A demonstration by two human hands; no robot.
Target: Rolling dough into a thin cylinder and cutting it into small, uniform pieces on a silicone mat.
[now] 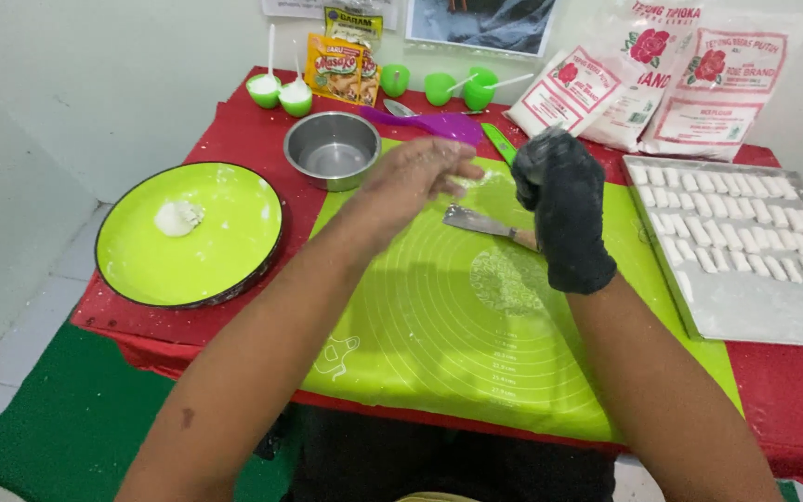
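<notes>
Only one camera is looking here. It is sitting on the person's head and looking down and forward at the tabletop (234,139). It is staying close, so both arms are reaching in from the bottom edge. The green mat (439,335) is filling the middle. The far wall (123,56) is showing along the top, and a bit of floor (11,307) is showing at the left.
</notes>
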